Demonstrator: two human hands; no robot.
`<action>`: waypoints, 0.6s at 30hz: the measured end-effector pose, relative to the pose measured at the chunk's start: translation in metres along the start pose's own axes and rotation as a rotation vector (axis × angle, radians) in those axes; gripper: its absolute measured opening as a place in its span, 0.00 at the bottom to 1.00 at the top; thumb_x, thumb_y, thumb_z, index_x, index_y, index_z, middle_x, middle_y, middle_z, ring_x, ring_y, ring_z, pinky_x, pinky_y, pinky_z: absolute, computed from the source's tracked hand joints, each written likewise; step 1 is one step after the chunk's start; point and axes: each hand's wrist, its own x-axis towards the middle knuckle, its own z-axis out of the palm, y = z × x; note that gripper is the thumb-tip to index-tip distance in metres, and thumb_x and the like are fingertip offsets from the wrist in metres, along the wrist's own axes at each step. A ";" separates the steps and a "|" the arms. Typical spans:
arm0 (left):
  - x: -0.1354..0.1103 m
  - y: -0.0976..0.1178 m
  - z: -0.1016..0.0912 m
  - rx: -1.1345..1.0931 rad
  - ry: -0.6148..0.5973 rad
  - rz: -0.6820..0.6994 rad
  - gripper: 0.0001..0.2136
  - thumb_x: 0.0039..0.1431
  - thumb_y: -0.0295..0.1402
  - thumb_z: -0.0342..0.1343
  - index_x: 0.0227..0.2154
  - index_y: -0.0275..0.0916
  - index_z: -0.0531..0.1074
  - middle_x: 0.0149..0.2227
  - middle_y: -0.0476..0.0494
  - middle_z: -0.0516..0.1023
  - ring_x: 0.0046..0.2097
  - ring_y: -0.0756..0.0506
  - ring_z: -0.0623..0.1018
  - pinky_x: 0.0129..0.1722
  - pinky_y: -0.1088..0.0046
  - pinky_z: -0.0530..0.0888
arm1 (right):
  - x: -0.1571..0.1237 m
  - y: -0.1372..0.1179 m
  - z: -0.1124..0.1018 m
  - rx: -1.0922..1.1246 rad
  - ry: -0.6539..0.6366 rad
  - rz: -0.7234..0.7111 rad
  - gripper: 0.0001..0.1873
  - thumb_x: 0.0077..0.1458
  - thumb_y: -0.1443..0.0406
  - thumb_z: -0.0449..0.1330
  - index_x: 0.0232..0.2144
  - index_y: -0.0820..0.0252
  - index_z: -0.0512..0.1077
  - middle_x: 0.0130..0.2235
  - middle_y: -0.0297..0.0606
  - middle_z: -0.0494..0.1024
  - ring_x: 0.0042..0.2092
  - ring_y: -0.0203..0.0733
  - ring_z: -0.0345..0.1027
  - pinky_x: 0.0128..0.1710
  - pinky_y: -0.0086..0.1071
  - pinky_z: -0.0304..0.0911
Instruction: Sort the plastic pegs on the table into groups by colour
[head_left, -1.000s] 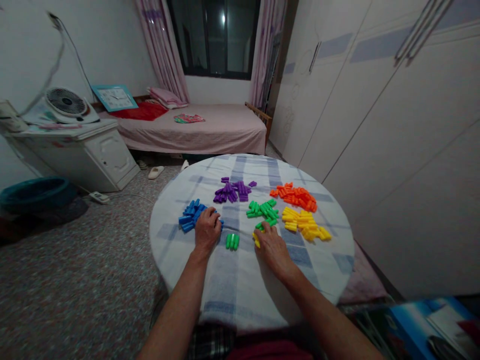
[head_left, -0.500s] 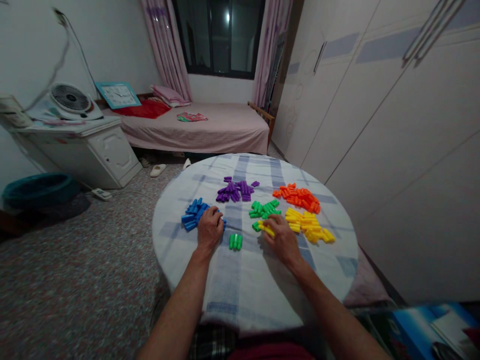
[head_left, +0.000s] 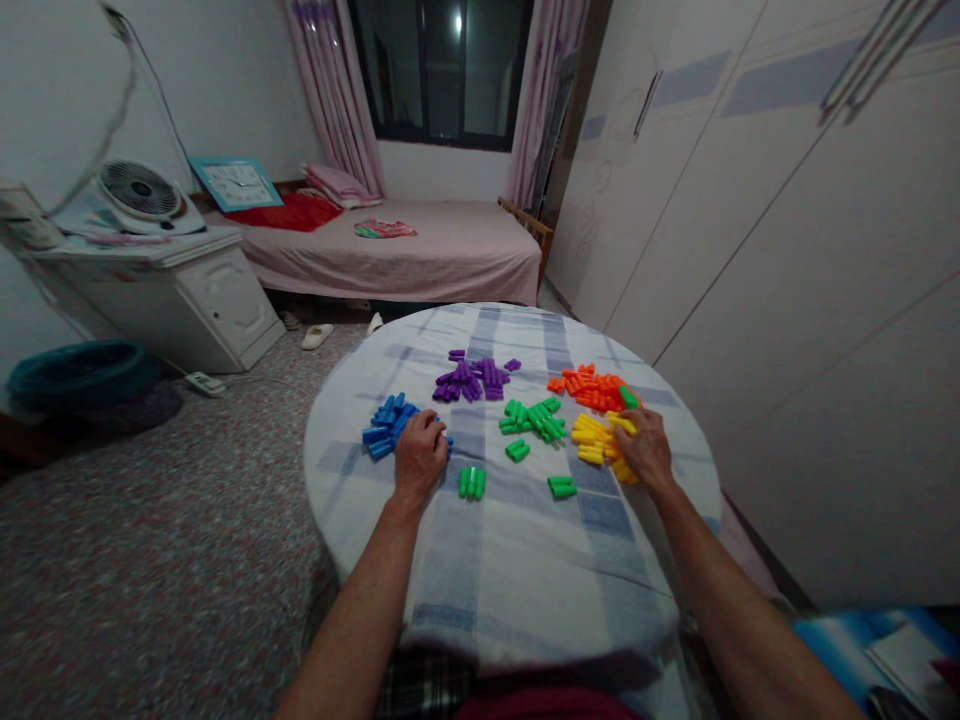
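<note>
My left hand [head_left: 421, 451] rests on the near right side of a pile of blue plastic pieces [head_left: 387, 428], fingers curled down; whatever lies beneath them is hidden. Over the yellow plastic pieces [head_left: 591, 435] is my right hand [head_left: 646, 447], its fingers closed on a yellow plastic piece [head_left: 622, 423]. Just beyond those fingertips a green piece [head_left: 628, 397] shows against the orange pile [head_left: 589, 385]; whether the hand touches it I cannot tell. Between my hands lie a green pile [head_left: 534, 419], a green group [head_left: 472, 483] and two smaller green ones [head_left: 517, 450].
Purple pieces [head_left: 472, 380] lie toward the back of the round table with its checked cloth [head_left: 517, 590]. Beyond stands a bed [head_left: 465, 245]. A tall wardrobe [head_left: 787, 300] rises at the right, and a fan [head_left: 140, 190] sits on a white cabinet [head_left: 217, 300] at the left.
My right hand has moved right and away from me, from beside the green pile to the yellow one. A green piece now shows where it was, another by the orange pile. My left hand stays put.
</note>
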 end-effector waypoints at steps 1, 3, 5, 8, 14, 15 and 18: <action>0.000 0.000 0.000 -0.001 -0.001 -0.003 0.09 0.54 0.24 0.49 0.33 0.38 0.73 0.44 0.39 0.72 0.47 0.41 0.71 0.47 0.62 0.69 | -0.001 0.003 0.004 0.018 -0.020 0.003 0.15 0.49 0.62 0.51 0.37 0.59 0.72 0.44 0.44 0.69 0.49 0.47 0.62 0.51 0.41 0.59; 0.000 0.001 0.000 -0.004 -0.002 -0.005 0.09 0.54 0.24 0.49 0.33 0.38 0.73 0.44 0.39 0.71 0.47 0.41 0.71 0.47 0.62 0.69 | -0.002 0.006 0.010 0.033 -0.045 0.009 0.15 0.50 0.61 0.51 0.37 0.59 0.73 0.43 0.43 0.70 0.49 0.46 0.62 0.52 0.41 0.59; 0.000 0.001 -0.001 0.000 -0.002 -0.006 0.09 0.54 0.24 0.49 0.33 0.38 0.73 0.44 0.39 0.71 0.47 0.41 0.71 0.47 0.61 0.70 | -0.002 0.008 0.012 0.038 -0.062 0.010 0.16 0.51 0.60 0.50 0.37 0.58 0.73 0.44 0.43 0.71 0.50 0.46 0.62 0.52 0.41 0.59; 0.000 0.000 0.000 0.008 -0.004 -0.004 0.09 0.54 0.25 0.49 0.33 0.39 0.73 0.44 0.40 0.71 0.47 0.41 0.71 0.47 0.62 0.70 | -0.001 0.009 0.012 0.049 -0.091 0.007 0.18 0.51 0.58 0.52 0.41 0.57 0.73 0.46 0.43 0.71 0.51 0.46 0.62 0.51 0.41 0.59; -0.001 -0.001 0.000 0.008 -0.002 0.004 0.09 0.54 0.25 0.49 0.33 0.38 0.73 0.44 0.39 0.71 0.47 0.41 0.71 0.47 0.62 0.69 | -0.003 0.016 0.010 0.108 -0.102 -0.025 0.25 0.50 0.54 0.54 0.48 0.60 0.69 0.53 0.47 0.67 0.56 0.48 0.59 0.54 0.43 0.57; -0.001 -0.001 0.000 0.010 0.001 0.006 0.09 0.54 0.25 0.49 0.33 0.38 0.73 0.44 0.39 0.72 0.47 0.41 0.71 0.47 0.62 0.69 | -0.004 0.019 0.010 0.128 -0.083 -0.036 0.26 0.51 0.52 0.53 0.48 0.60 0.69 0.53 0.47 0.67 0.56 0.48 0.58 0.55 0.43 0.57; 0.000 0.001 -0.001 0.014 0.006 0.006 0.08 0.54 0.25 0.49 0.33 0.37 0.74 0.44 0.39 0.72 0.46 0.41 0.71 0.48 0.63 0.69 | -0.008 0.026 0.006 0.187 -0.006 -0.051 0.26 0.53 0.50 0.49 0.46 0.61 0.69 0.52 0.48 0.68 0.56 0.49 0.59 0.56 0.45 0.55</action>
